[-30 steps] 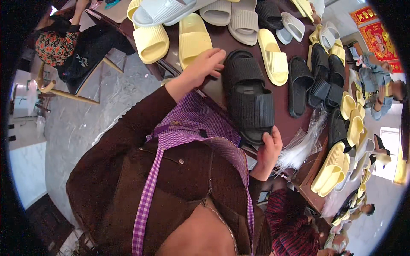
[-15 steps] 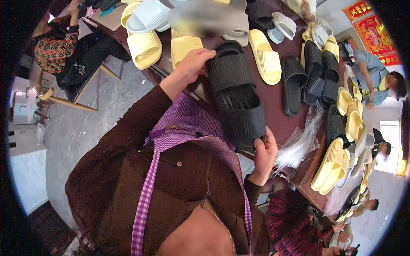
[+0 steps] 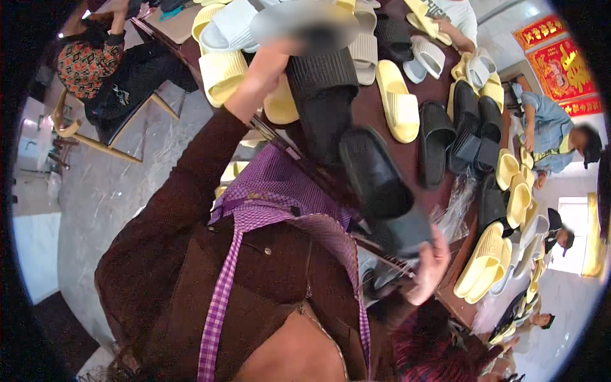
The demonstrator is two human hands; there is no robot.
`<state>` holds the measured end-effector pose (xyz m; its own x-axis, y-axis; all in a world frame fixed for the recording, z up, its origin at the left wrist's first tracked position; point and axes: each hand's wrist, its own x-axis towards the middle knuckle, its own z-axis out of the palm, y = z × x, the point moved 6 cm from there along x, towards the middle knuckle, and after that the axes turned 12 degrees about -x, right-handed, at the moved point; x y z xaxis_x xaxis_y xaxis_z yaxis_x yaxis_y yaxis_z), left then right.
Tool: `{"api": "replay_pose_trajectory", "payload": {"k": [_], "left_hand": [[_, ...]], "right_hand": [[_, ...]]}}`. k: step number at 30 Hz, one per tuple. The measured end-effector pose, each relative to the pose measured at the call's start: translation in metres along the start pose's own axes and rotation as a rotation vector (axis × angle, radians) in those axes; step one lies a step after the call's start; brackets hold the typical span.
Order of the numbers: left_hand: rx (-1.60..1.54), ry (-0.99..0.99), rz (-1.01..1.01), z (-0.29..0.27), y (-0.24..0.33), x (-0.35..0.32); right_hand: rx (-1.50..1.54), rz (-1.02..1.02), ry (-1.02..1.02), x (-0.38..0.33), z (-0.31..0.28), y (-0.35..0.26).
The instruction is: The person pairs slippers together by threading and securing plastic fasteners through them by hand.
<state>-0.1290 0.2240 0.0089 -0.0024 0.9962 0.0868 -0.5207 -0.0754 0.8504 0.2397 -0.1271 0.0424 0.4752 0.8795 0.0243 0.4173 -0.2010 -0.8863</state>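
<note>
A black slide slipper (image 3: 323, 130) with a ribbed strap stands tilted at the table's near edge. My left hand (image 3: 270, 67) grips it by its far end, the fingertips partly hidden by a blurred patch. Another black slide slipper (image 3: 369, 162) slants toward me on the right, its insole facing up. My right hand (image 3: 433, 264) is closed on its near end, slightly smeared by motion. The two slippers lie close together, their near and far ends overlapping in view.
On the brown table (image 3: 407, 156) are a yellow slipper (image 3: 398, 102), a black slipper (image 3: 436, 143) and clear plastic wrap (image 3: 457, 207). Yellow and grey slippers line the far side; more pairs (image 3: 487, 261) run along the right edge. A seated person (image 3: 92, 67) is at left; others work at right.
The two black slippers, held together before, have come apart. My left hand has moved up and away with one; my right hand has moved right and nearer with the other, turning it.
</note>
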Motion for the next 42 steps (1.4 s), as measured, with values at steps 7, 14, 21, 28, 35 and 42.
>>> {"api": "replay_pose_trajectory", "payload": {"k": [7, 14, 21, 28, 35, 42], "left_hand": [[0.136, -0.331, -0.09, 0.066, -0.034, 0.012], [0.055, -0.317, -0.334, 0.105, -0.071, -0.008], [0.513, -0.197, 0.297, 0.081, -0.037, -0.002], [0.425, -0.299, 0.328, 0.073, -0.027, -0.061], [0.545, -0.581, 0.66, 0.105, -0.022, -0.132], [0.513, -0.683, 0.507, 0.12, -0.033, -0.151]], "right_hand": [[-0.416, -0.209, -0.097, 0.088, -0.049, -0.08], [-0.501, -0.491, -0.431, 0.215, 0.068, -0.111], [-0.387, -0.555, 0.01, 0.194, 0.063, -0.144], [-0.643, -0.284, -0.028, 0.117, -0.008, -0.068], [-0.87, -0.31, -0.04, 0.01, 0.022, -0.022], [-1.058, -0.36, 0.062, -0.034, 0.069, 0.01]]}}
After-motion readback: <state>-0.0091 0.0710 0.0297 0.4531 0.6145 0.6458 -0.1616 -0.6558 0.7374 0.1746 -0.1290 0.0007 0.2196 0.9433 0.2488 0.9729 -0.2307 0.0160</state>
